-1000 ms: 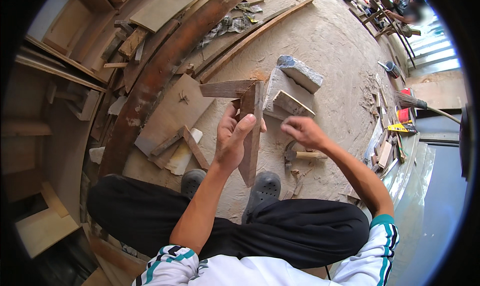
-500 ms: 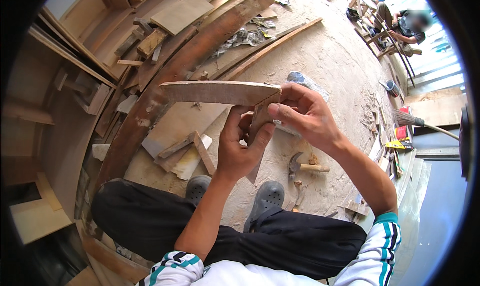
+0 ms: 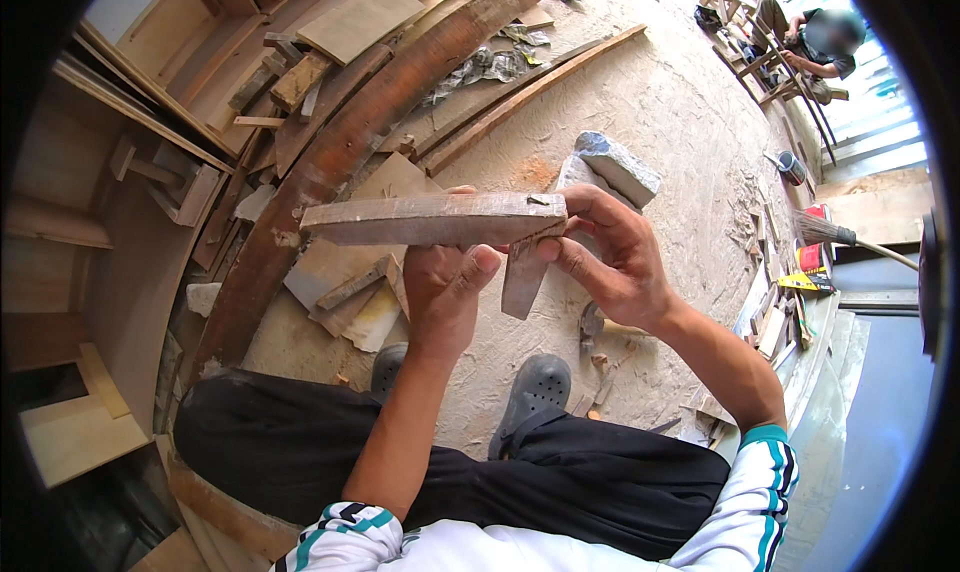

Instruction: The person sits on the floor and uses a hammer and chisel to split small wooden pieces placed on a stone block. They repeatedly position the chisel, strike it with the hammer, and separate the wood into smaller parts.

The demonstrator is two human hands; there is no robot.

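Observation:
An angled wooden piece [image 3: 420,220] is held up in front of me, its long arm lying roughly level. A shorter arm [image 3: 522,284] drops from its right end, and a small dark notch shows on top near that corner. My left hand [image 3: 443,287] grips the long arm from below, thumb on the near side and some fingers hidden behind it. At the joined corner, my right hand [image 3: 612,262] pinches the wood between thumb and fingers. A claw hammer [image 3: 592,327] lies on the floor below my right hand, its handle partly hidden by my wrist.
Left of me runs a long brown beam [image 3: 345,157], with wood offcuts [image 3: 300,80] heaped behind it. A grey block [image 3: 620,167] rests beyond my right hand. Off to the right are a broom [image 3: 825,229] and cans. Another person [image 3: 815,52] sits at the far right.
My left hand has shifted from the shorter arm to the long arm. The wooden piece has tilted, showing more of its top edge, and sits slightly lower. My right hand stays at the corner.

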